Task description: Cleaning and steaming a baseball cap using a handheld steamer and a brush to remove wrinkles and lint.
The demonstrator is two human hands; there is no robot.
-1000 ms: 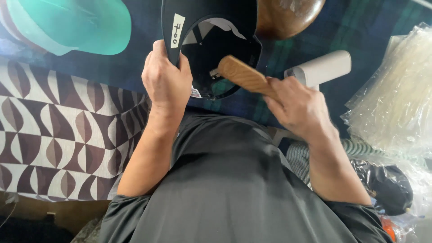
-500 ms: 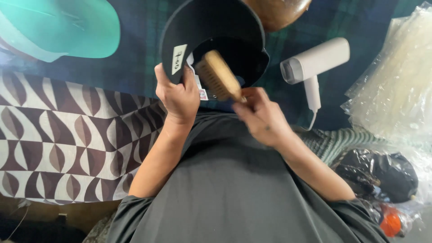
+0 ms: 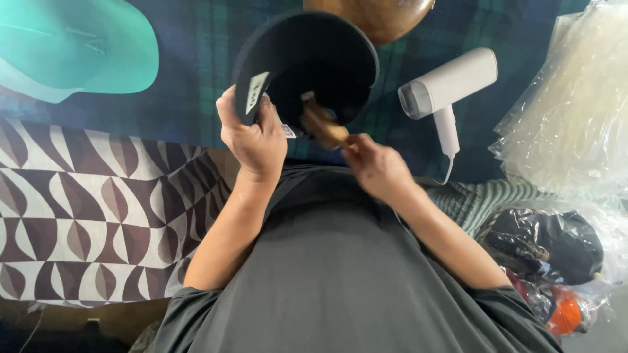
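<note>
Lying at the far left, a teal cap (image 3: 72,49) is sitting flat on the dark plaid cloth (image 3: 190,85) that is covering the worktop, well apart from the hands, as if parked out of the way. Below it a brown-and-white patterned fabric (image 3: 85,216) is spreading toward the person's lap.

Moving right, the left hand (image 3: 255,140) is gripping the brim of a dark cap (image 3: 307,59), its grip closed firmly, thumb on one face and fingers wrapped behind. The cap is being held up over the cloth and turned so its hollow inside is facing the person; that tilt seems chosen to open the lining to the tool.

Just beside it, the right hand (image 3: 376,167) is closing its grip around the handle of a wooden brush (image 3: 322,125), whose head is reaching into the cap's inside, touching or nearly touching the lining. The brush is blurred, so exact contact is hard to tell.

Further right, a white handheld steamer (image 3: 448,88) is lying on its side on the cloth, its nozzle toward the cap, near enough to be picked up. A brown rounded object (image 3: 376,16) is showing above the cap. At the far right, clear plastic bags (image 3: 569,111) are piling up, with a dark bagged cap (image 3: 556,242) below them.
</note>
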